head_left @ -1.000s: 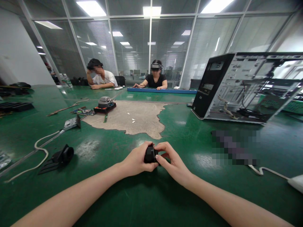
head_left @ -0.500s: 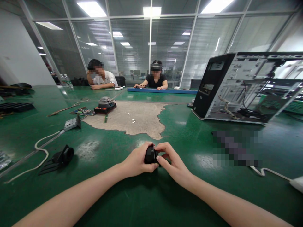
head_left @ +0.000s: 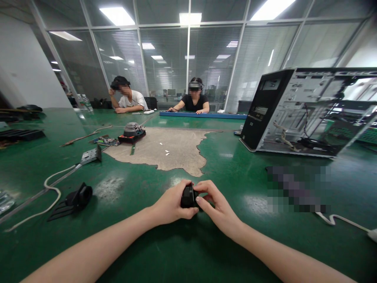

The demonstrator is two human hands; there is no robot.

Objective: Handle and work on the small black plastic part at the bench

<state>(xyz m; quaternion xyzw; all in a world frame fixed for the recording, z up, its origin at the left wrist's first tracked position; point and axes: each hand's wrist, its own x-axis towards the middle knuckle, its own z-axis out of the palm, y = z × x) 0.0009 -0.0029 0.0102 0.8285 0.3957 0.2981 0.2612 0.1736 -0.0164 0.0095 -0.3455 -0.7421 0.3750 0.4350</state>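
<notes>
Over the near middle of the table, my left hand (head_left: 170, 201) is wrapped round a small black blocky part (head_left: 187, 197), thumb below it and fingers above. My right hand (head_left: 220, 210) pinches the right edge of the same part with thumb and fingertips. Much of the part is covered by my fingers, so its exact kind cannot be made out. To the left of my hands lies a black plastic piece (head_left: 81, 196) with a round ring and thin prongs.
An opened computer case (head_left: 273, 114) stands at right. A blurred-out strip (head_left: 294, 186) trails a white cable. The green table (head_left: 141, 251) has a worn bare patch (head_left: 176, 157). A heatsink fan (head_left: 132, 131) and metal bracket (head_left: 90, 154) lie left. Two people sit across.
The view has shifted slightly, so everything sits a little lower. Both hands keep hold of the black part with nearly the same grip. The person at far left has raised a hand toward the head.
</notes>
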